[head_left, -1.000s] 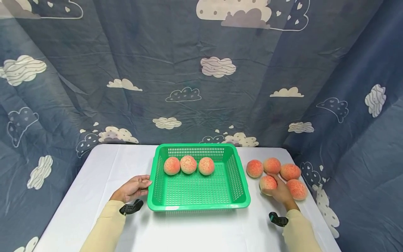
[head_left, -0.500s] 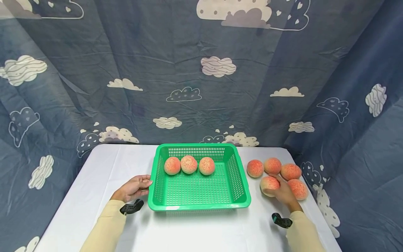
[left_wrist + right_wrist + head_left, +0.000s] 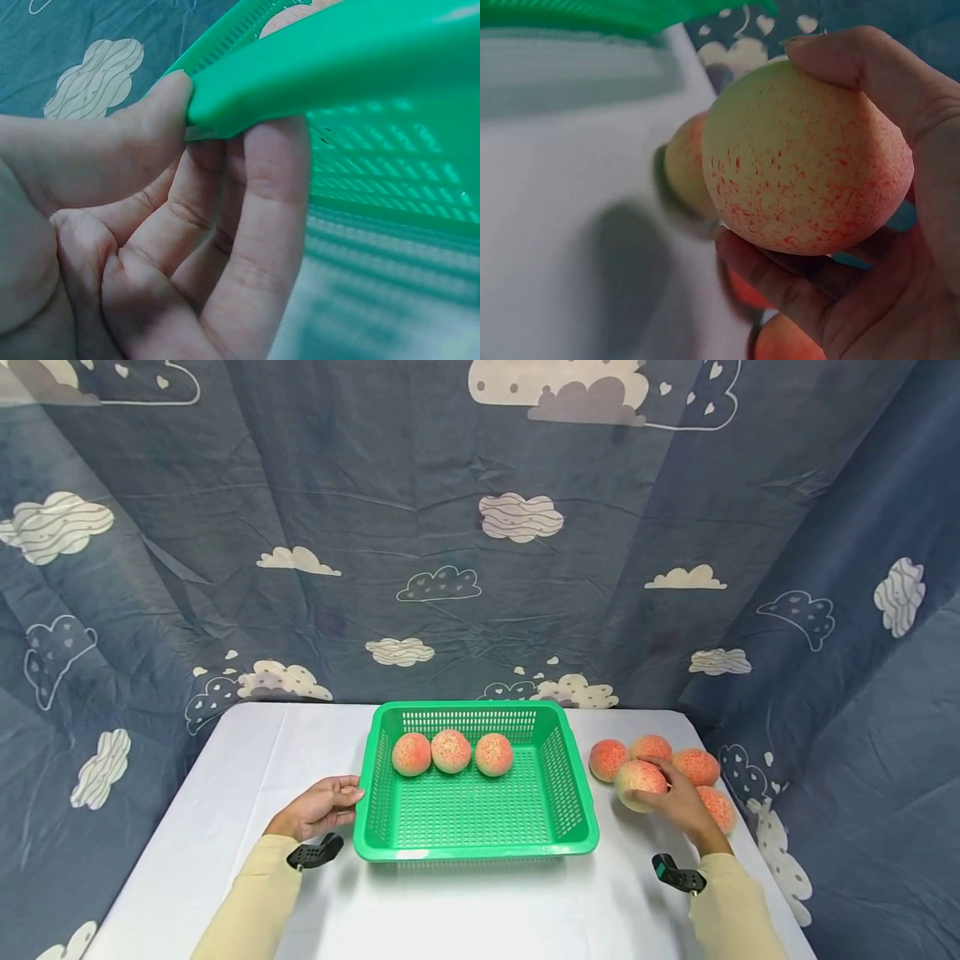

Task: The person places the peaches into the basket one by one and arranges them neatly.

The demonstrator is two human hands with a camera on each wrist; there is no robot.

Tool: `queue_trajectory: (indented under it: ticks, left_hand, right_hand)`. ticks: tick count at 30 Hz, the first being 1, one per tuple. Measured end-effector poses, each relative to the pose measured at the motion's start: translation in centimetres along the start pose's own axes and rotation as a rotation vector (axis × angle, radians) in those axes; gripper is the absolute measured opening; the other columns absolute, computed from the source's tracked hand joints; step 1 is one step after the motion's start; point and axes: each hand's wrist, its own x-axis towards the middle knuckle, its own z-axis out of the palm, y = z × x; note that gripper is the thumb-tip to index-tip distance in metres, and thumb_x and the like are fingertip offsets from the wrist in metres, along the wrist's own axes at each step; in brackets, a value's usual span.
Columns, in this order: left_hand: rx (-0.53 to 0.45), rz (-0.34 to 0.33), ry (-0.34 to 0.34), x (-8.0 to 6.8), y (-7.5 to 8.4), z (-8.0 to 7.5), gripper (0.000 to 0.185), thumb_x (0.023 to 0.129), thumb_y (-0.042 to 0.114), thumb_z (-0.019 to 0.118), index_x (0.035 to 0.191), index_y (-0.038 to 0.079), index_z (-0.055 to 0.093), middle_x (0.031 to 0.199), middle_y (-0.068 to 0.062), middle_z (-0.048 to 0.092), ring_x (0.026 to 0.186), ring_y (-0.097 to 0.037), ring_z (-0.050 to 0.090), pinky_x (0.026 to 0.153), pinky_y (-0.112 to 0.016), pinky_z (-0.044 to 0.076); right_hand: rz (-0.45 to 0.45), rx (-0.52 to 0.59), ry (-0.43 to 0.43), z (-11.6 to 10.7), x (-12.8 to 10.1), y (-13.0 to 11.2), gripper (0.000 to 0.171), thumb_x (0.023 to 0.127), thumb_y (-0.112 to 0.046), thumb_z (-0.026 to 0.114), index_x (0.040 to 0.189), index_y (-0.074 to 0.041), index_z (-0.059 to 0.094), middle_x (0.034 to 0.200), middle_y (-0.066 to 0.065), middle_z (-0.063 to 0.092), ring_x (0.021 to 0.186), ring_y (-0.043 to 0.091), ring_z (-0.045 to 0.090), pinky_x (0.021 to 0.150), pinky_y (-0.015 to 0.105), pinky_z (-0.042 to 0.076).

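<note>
My right hand (image 3: 682,802) grips a peach (image 3: 640,785), pale yellow with red speckles. In the right wrist view the thumb lies over the top of this peach (image 3: 802,165) and the fingers curl beneath it; a shadow falls on the cloth below. At the left rim of a green plastic basket (image 3: 480,855), my left hand (image 3: 318,807) pinches the edge. The left wrist view shows its thumb against the outer side of the rim (image 3: 300,82) and the fingers under it. Three peaches (image 3: 452,752) sit in a row along the basket's back.
Several more peaches (image 3: 609,760) lie on the white-covered table (image 3: 480,910) around the right hand, right of the basket. A dark blue curtain (image 3: 450,527) with cloud prints hangs behind the table and along its sides.
My right hand has lifted its peach off the table and drawn back slightly to the right. The left hand keeps its place at the basket rim.
</note>
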Motion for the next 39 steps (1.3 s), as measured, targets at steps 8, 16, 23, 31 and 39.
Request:
queue_trajectory:
  ticks: [8, 16, 23, 31, 39]
  left_hand:
    - [0.009, 0.000, 0.015, 0.1, 0.0, 0.0, 0.040, 0.099, 0.002, 0.050, 0.131, -0.017, 0.036, 0.104, -0.008, 0.066, 0.096, -0.016, 0.066, 0.085, -0.031, 0.056]
    - [0.007, 0.002, 0.014, 0.1, -0.2, 0.0, 0.039, 0.099, 0.003, 0.050, 0.131, -0.016, 0.038, 0.104, -0.008, 0.067, 0.096, -0.018, 0.067, 0.085, -0.032, 0.056]
    - [-0.002, 0.008, 0.007, 0.0, -0.3, -0.1, 0.033, 0.100, 0.002, 0.049, 0.128, -0.014, 0.042, 0.103, -0.007, 0.067, 0.096, -0.017, 0.067, 0.086, -0.032, 0.056]
    - [-0.005, 0.009, -0.005, 0.0, -0.3, -0.2, 0.031, 0.099, 0.002, 0.050, 0.125, -0.013, 0.044, 0.103, -0.008, 0.067, 0.096, -0.017, 0.067, 0.085, -0.032, 0.056]
    - [-0.016, 0.070, -0.085, -0.2, -0.3, -0.4, 0.038, 0.094, 0.013, 0.062, 0.122, -0.010, 0.050, 0.105, -0.008, 0.068, 0.097, -0.018, 0.067, 0.086, -0.031, 0.056]
  right_hand:
    - [-0.102, 0.030, 0.006, -0.3, 0.3, -2.7, 0.075, 0.083, -0.028, 0.077, 0.143, -0.005, 0.038, 0.142, 0.022, 0.036, 0.122, 0.040, 0.043, 0.098, 0.055, 0.042]
    - [-0.160, 0.024, 0.024, 0.1, 0.5, -5.3, 0.070, 0.083, -0.025, 0.077, 0.140, -0.005, 0.041, 0.135, 0.022, 0.043, 0.117, 0.037, 0.049, 0.093, 0.045, 0.047]
    - [-0.191, 0.057, -0.013, 0.8, 0.9, -7.3, 0.069, 0.083, -0.020, 0.077, 0.140, -0.006, 0.041, 0.131, 0.023, 0.050, 0.113, 0.035, 0.053, 0.086, 0.037, 0.049]
    - [-0.234, 0.103, -0.057, 2.3, 1.4, -9.3, 0.069, 0.082, -0.017, 0.078, 0.139, -0.005, 0.042, 0.131, 0.023, 0.050, 0.110, 0.035, 0.053, 0.083, 0.034, 0.049]
    - [-0.259, 0.115, -0.108, 4.2, 2.3, -10.8, 0.068, 0.081, -0.016, 0.078, 0.139, -0.004, 0.044, 0.129, 0.022, 0.052, 0.108, 0.034, 0.056, 0.084, 0.037, 0.051]
